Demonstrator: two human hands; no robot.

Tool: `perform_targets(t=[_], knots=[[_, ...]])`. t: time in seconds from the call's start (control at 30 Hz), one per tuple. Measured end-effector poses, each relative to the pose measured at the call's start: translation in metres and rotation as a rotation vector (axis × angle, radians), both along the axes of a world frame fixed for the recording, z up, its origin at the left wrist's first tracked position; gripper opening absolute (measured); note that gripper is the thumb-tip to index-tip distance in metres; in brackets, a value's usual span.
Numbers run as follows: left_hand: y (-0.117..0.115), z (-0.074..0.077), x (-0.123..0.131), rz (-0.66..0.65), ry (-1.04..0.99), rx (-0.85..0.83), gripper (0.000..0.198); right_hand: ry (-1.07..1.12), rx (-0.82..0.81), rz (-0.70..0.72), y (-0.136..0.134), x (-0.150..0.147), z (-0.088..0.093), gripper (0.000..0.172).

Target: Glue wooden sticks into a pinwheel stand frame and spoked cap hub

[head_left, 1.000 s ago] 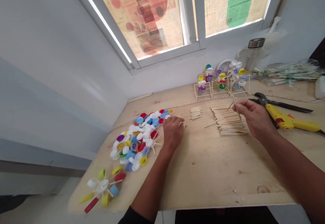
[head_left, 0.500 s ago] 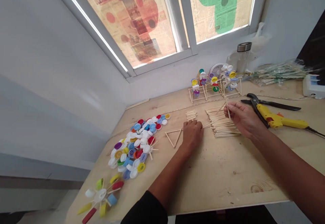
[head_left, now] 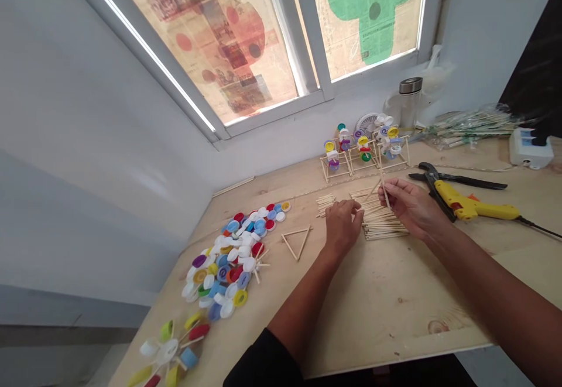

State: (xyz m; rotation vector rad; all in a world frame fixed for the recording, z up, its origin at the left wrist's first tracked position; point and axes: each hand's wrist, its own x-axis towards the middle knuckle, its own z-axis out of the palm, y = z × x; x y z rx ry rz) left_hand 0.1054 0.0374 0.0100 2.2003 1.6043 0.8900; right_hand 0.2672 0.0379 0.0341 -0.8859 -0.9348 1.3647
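My right hand (head_left: 406, 202) pinches a thin wooden stick (head_left: 384, 191) between thumb and fingers, held upright. A second stick slants down to the left from it; whether the two are joined I cannot tell. My left hand (head_left: 342, 226) hovers just left of it, fingers curled and thumb slightly apart, with nothing visible between them. Beneath both hands lies a pile of long sticks (head_left: 384, 229). A bundle of short sticks (head_left: 325, 204) lies behind my left hand. To its left, a triangle of sticks (head_left: 298, 256) rests flat on the wooden table (head_left: 351, 322).
Many coloured bottle caps (head_left: 232, 252) spread across the left, with a cap wheel (head_left: 167, 352) in front. Stick frames with cap wheels (head_left: 364, 156) stand by the wall. At right lie a yellow glue gun (head_left: 478, 202), black-handled pliers (head_left: 474, 182) and a power strip (head_left: 531, 150).
My left hand has moved right, away from the triangle and closer to the stick in my right hand. The right hand keeps its hold. The view has shifted slightly.
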Motion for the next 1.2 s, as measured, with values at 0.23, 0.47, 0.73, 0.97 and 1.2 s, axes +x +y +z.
perform_targets(t=[0.23, 0.47, 0.73, 0.97, 1.2], knots=[[-0.019, 0.012, -0.012, -0.026, -0.514, -0.028, 0.019, -0.002, -0.060, 0.098, -0.009, -0.010, 0.001, 0.027], [-0.030, 0.015, -0.028, -0.129, -0.799, -0.244, 0.031, -0.083, -0.093, 0.353, -0.022, -0.024, -0.001, 0.024], [-0.041, 0.008, -0.039, -0.176, -1.056, -0.465, 0.024, -0.209, -0.121, 0.493, -0.026, -0.032, -0.009, 0.027], [-0.043, -0.006, -0.048, -0.148, -1.135, -0.497, 0.024, -0.321, -0.115, 0.591, -0.028, -0.038, -0.016, 0.032], [-0.038, -0.002, -0.061, -0.045, -1.216, -0.446, 0.019, -0.531, -0.047, 0.595, -0.025, -0.035, -0.018, 0.037]])
